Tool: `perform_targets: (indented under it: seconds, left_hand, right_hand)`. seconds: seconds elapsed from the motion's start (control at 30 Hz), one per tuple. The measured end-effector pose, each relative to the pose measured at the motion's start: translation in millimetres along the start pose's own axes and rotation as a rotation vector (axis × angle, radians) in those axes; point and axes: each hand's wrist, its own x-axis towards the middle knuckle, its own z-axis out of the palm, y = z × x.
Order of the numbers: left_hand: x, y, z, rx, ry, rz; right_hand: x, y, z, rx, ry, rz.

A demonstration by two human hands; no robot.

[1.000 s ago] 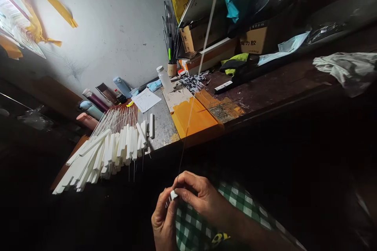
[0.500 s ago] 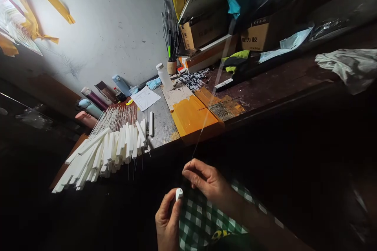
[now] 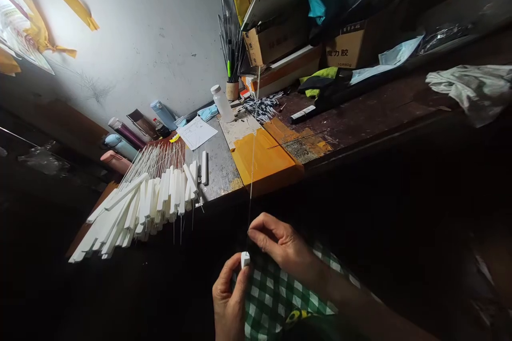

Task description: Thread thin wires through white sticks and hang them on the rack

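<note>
My left hand [image 3: 230, 298] pinches a small white piece [image 3: 245, 259] between thumb and fingertips, low in the picture over a green checked cloth [image 3: 276, 298]. Just above it, my right hand [image 3: 282, 245] pinches a long thin rod [image 3: 253, 154] that stands almost upright, its lower end at the white piece. On the bench to the left lie many white bars with thin rods [image 3: 148, 197] fanned out side by side.
The wooden bench [image 3: 360, 117] carries an orange sheet [image 3: 260, 157], a paper [image 3: 197, 133], a white bottle [image 3: 222, 104], a cup of dark rods [image 3: 231, 58], several flasks [image 3: 128, 141], cardboard boxes [image 3: 344, 50] and a crumpled white cloth [image 3: 472, 88]. Below the bench is dark.
The rod has swung from leaning right to nearly upright. My hands parted from one another, and the right hand rose a little above the white piece.
</note>
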Motion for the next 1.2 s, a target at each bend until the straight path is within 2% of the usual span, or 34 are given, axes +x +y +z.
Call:
perform_targets:
  seconds: [0.1, 0.2, 0.3, 0.43, 0.5, 0.63, 0.73, 0.9, 0.97, 1.03, 1.1, 1.2]
  left_hand:
    - [1.0, 3.0, 2.4, 0.010, -0.020, -0.002]
    - [2.0, 2.6, 3.3, 0.066, -0.025, 0.006]
    - [2.0, 0.6, 4.9, 0.084, -0.008, 0.027]
    - [2.5, 0.7, 9.3, 0.010, -0.017, 0.028]
    - [3.7, 1.6, 9.6, -0.017, -0.040, 0.023]
    - [5.9, 2.4, 5.0, 0.060, -0.078, 0.032]
    - [5.0, 2.0, 4.0, 0.089, -0.072, 0.022]
    - [4.8, 5.6, 8.1, 0.028, -0.083, 0.035]
    - [8.0, 11.8, 6.5, 0.032, -0.033, 0.048]
    - [12.7, 20.8, 2.5, 0.030, 0.078, 0.095]
    - [17.5, 30.8, -2.1, 0.016, 0.196, 0.177]
    - [21.9, 42.2, -6.2, 0.001, 0.274, 0.263]
  right_hand:
    - [-0.6, 1.6, 1.2, 0.047, -0.028, 0.016]
    - [1.8, 0.7, -1.7, 0.101, 0.046, 0.032]
    - [4.4, 0.8, -4.0, 0.038, 0.078, 0.008]
    - [-0.7, 10.9, 3.9, -0.041, -0.046, -0.004]
    - [-4.8, 16.5, 8.5, -0.012, -0.066, 0.016]
    - [-5.3, 16.6, 7.8, 0.103, 0.019, 0.050]
    - [-1.3, 13.0, 3.7, 0.062, 0.054, 0.008]
    - [-3.2, 20.2, 6.3, 0.053, -0.062, 0.013]
    - [-7.4, 24.3, 7.4, 0.095, -0.043, 0.072]
    - [-13.0, 27.4, 6.9, 0.086, -0.048, 0.159]
    - [-19.9, 30.6, 6.5, 0.054, -0.135, 0.248]
    - [-31.8, 37.0, 9.7, 0.079, -0.318, 0.352]
